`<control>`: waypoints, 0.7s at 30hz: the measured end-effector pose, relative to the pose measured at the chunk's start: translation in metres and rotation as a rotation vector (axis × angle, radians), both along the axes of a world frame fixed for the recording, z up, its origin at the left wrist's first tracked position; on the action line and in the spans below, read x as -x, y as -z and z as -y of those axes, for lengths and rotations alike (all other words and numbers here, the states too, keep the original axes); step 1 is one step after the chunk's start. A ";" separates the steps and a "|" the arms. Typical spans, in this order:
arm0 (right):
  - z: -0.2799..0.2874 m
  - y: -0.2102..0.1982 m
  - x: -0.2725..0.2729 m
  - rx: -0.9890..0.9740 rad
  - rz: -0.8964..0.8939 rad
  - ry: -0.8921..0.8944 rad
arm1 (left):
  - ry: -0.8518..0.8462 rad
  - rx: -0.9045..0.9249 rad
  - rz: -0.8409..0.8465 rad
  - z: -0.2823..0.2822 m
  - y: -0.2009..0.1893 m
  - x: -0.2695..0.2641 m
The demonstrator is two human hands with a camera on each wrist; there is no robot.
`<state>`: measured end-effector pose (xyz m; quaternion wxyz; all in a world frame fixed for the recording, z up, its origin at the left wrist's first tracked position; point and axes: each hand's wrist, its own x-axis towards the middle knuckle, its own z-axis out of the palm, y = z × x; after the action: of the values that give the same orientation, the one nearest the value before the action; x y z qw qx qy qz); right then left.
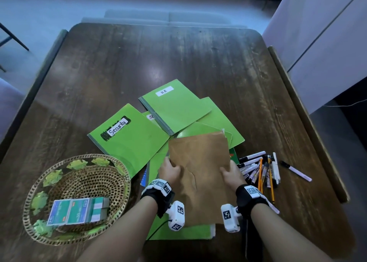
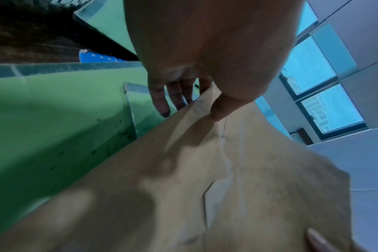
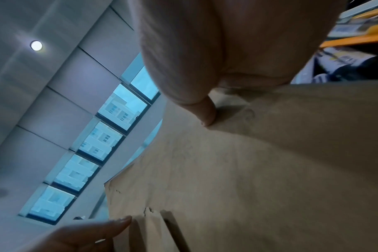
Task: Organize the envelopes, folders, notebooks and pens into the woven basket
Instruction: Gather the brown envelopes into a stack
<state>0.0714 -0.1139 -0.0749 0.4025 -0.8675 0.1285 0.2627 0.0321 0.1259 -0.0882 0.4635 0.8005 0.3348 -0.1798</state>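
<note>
Nearest, a flat green card folder (image 1: 190, 233) lies on the dark, scuffed wooden surface (image 1: 198, 67); above it both hands hold a creased brown paper envelope (image 1: 200, 174), lifted clear of the pile. The left hand (image 1: 170, 171) pinches its left edge, thumb on top, fingers (image 2: 162, 100) beneath; the right hand (image 1: 231, 175) grips the right edge, thumb pressed on the paper, its other fingers hidden. Left sits a round woven wicker basket (image 1: 39, 184) with green leaf shapes on its rim, holding small printed boxes (image 1: 78, 210); right, a loose heap of white and orange pens (image 1: 260, 168). Beyond, glossy green notebooks (image 1: 174, 107) overlap, labelled "Security" and "H.R".
</note>
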 end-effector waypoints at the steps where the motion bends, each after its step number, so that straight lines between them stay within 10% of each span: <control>1: -0.006 -0.007 -0.006 -0.087 0.051 0.017 | -0.039 0.032 0.039 -0.006 -0.005 -0.002; 11: -0.056 -0.091 -0.062 -0.580 0.493 0.077 | -0.256 0.428 0.576 -0.058 -0.091 -0.040; 21: -0.064 -0.073 -0.068 -0.239 0.416 0.068 | -0.197 0.243 0.576 -0.054 -0.088 -0.060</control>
<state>0.1394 -0.0495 -0.0022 0.5289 -0.8442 0.0401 0.0778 0.0924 0.1799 -0.0005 0.6466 0.7209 0.2419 0.0609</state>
